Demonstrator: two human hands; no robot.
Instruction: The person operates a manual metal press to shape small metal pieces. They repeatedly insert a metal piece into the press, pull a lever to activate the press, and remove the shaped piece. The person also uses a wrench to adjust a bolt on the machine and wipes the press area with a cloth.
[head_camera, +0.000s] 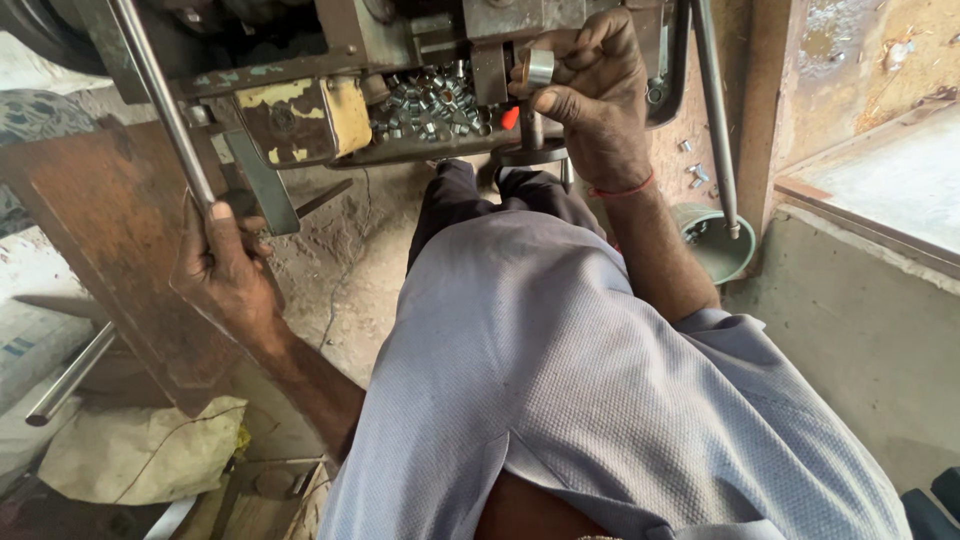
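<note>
Machine: we log a worn press-type machine (300, 60), dark metal with a chipped yellow block, across the top of the head view; every place below is given from it.
Lever: a long grey steel lever (160, 110) slants down from the machine's upper left and runs on past our knee toward the lower left; its long axis goes top right to bottom left.
Left hand: our left hand (225, 270) is closed round the lever, well below the machine and to its left, thumb lying up along the bar.
Right hand: our right hand (595, 95) is up at the machine's front right, fingers curled and pinching the sleeve.
Sleeve: a small shiny metal sleeve (540, 67), short and upright, is held between thumb and fingers right against the machine's tooling; whether it is seated there we cannot tell.
Stock of parts: a heap of similar small shiny pieces (425, 100) lies in the machine's tray, just left of the right hand and touching neither hand.
Bucket: a greenish bucket (720, 245) stands below the machine's right end, apart from both hands.
Key relation: we judge the right hand far nearer the sleeve and the heap; the left hand is well apart, occupied on the lever.
</note>
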